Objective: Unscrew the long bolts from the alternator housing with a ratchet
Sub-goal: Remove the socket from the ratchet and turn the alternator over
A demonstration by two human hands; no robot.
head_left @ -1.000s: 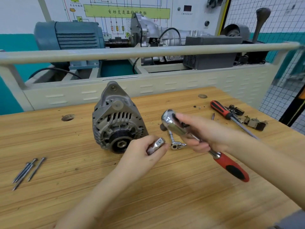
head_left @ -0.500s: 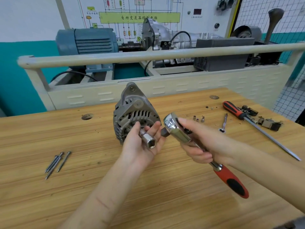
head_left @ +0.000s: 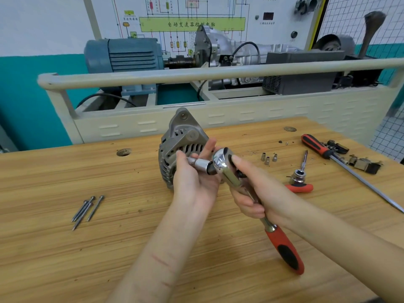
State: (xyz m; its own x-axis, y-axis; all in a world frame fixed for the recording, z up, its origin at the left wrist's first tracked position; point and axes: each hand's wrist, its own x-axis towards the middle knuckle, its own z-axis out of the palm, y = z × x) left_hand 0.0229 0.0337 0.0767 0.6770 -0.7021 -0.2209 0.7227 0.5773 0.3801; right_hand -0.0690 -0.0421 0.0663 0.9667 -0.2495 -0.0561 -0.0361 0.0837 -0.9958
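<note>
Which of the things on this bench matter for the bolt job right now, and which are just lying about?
In the job:
ratchet, gripped by the right hand
socket, held by the left hand
alternator
long bolts, already out

Lying about:
screwdriver
small ratchet
three small sockets

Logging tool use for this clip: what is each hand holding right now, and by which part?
Right hand grips the ratchet by its metal shank below the head. Left hand holds the socket at the ratchet's drive.

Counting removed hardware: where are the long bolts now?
Head view: long bolts lie on the bench's left side, left of the alternator.
</note>
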